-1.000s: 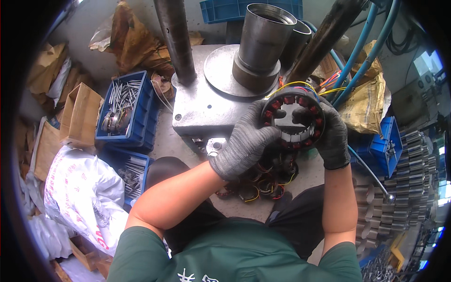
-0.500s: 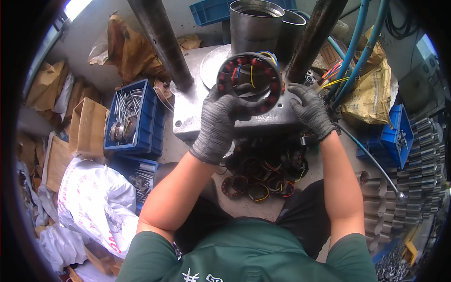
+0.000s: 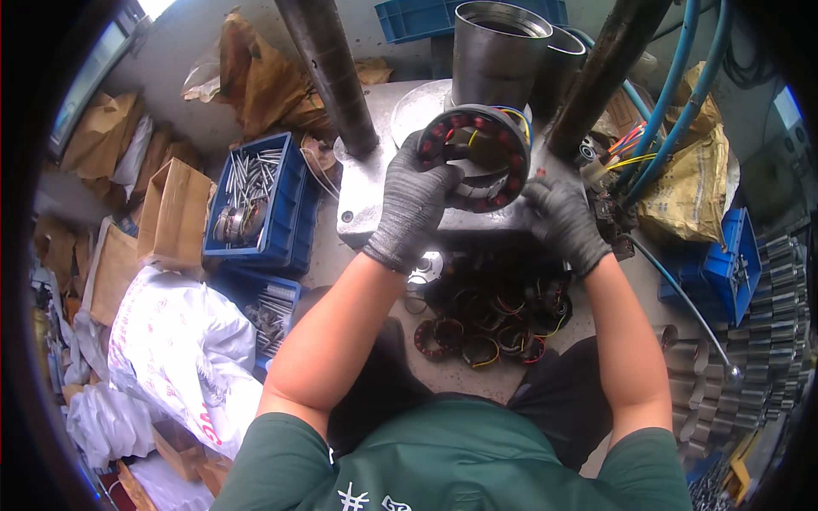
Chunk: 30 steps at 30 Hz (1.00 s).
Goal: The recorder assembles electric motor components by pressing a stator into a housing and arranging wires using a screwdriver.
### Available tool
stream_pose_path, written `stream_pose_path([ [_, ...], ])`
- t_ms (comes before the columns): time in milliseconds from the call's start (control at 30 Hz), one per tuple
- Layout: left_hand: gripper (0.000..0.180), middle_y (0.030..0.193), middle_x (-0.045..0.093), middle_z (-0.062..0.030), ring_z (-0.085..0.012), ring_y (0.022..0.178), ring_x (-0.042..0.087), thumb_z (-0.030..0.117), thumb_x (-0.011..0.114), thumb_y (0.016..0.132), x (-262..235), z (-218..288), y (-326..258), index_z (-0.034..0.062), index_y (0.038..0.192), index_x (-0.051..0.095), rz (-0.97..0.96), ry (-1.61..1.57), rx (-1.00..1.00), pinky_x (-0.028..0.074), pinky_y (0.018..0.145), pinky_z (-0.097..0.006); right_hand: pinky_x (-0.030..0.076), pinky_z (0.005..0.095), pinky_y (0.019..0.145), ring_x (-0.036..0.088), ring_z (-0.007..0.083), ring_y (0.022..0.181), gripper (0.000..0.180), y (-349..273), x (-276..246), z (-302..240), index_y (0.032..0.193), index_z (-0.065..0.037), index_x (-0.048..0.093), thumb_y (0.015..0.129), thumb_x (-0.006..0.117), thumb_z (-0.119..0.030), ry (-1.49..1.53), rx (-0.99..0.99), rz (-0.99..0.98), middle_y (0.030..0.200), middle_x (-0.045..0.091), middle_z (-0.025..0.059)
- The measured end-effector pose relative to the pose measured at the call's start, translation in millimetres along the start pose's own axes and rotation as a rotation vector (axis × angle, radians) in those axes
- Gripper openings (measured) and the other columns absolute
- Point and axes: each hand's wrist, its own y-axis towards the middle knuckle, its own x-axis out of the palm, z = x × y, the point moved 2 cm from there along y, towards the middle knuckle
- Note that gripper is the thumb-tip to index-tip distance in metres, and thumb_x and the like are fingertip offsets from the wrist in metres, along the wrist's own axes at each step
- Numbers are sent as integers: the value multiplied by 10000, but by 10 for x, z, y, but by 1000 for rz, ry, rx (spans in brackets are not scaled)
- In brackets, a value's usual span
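Note:
A ring-shaped motor stator (image 3: 517, 162) with dark red windings is tilted up above the metal machine base. My left hand (image 3: 417, 192), in a grey glove, is closed round its left side and lower rim. Blue and yellow wires (image 3: 524, 122) come off its upper right edge. My right hand (image 3: 562, 220), gloved too, is beside the stator's lower right, fingers curled in and bunched. What its fingertips hold, if anything, cannot be made out. Behind the stator stands an open steel cylinder (image 3: 494, 72) on the base plate (image 3: 362, 200).
Two dark posts (image 3: 332, 77) rise from the base. Several more stators (image 3: 439, 336) lie below it on the floor. At left are a blue bin (image 3: 294, 183) of metal rods, a cardboard box (image 3: 170, 213) and a white sack (image 3: 179, 341). Stacked metal cylinders (image 3: 741, 358) line the right.
The view has shifted, so the surroundings sit further right. The stator has turned somewhat in my left hand. My right hand's fingers have drawn in from a more spread pose.

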Motion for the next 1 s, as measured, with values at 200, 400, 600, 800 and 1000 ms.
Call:
stream_pose_path([
  [200, 613, 1114, 692, -130, -181, 962, 683, -20, 649, 790, -84, 7, 51, -6, 1393, 539, 43, 473, 92, 572, 829, -294, 538, 452, 958, 635, 397, 1102, 444, -324, 165, -132, 1170, -18, 663, 730, 686, 32, 47, -74, -88, 1205, 640, 193],
  [400, 496, 1035, 707, -137, -174, 953, 676, 26, 700, 779, -111, -131, 167, -44, 1266, 645, 97, 530, 36, 568, 818, -294, 533, 453, 998, 613, 404, 1186, 536, -427, 143, -86, 1267, -27, 625, 737, 695, 8, -47, 64, 22, 1341, 589, 204],
  [600, 395, 1002, 697, -138, -190, 861, 696, 164, 669, 841, -151, -330, 197, -23, 1188, 676, 32, 61, -185, 587, 709, -340, 551, 452, 913, 657, 376, 1083, 442, -409, 52, -88, 1216, -53, 647, 779, 715, -61, -167, 198, -8, 1246, 632, 187],
  [800, 523, 1176, 659, -161, -334, 1079, 659, 328, 664, 905, -31, -265, 30, 48, 1335, 567, 172, -266, -594, 550, 935, -567, 562, 446, 804, 683, 362, 930, 304, -401, -195, -234, 1153, -66, 655, 854, 706, -67, -75, 45, 80, 1040, 678, 164],
  [1000, 595, 1270, 608, -200, -390, 1086, 660, 214, 661, 919, 6, -285, -50, 67, 1451, 435, -39, -493, -579, 555, 946, -631, 593, 321, 758, 714, 216, 908, 335, -675, -741, -471, 1333, -89, 506, 1022, 626, -128, 907, 398, 423, 1112, 713, 164],
])
